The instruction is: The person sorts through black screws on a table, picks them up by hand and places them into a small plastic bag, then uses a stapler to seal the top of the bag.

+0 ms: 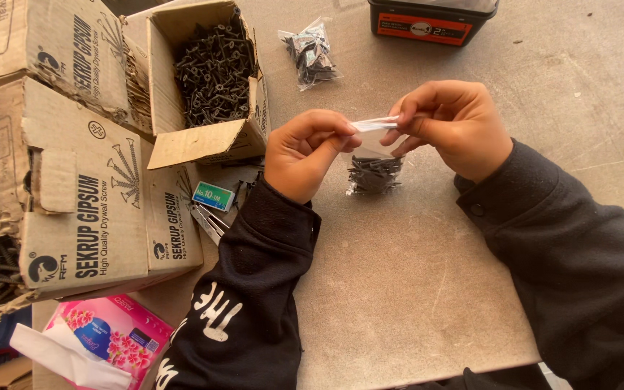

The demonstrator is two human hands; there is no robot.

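Far left, an open cardboard box (214,72) brims with black screws. Mid-table, the left hand (305,152) and right hand (449,126) — close together — both pinch the top edge of a small clear bag of screws (374,170), which hangs between them.

The black plastic case with an orange label (431,20) is cut off at the top edge. The fingers hide the top of the small clear plastic bag of dark screws (374,172). The big torn cardboard box (74,209) runs off the left side.
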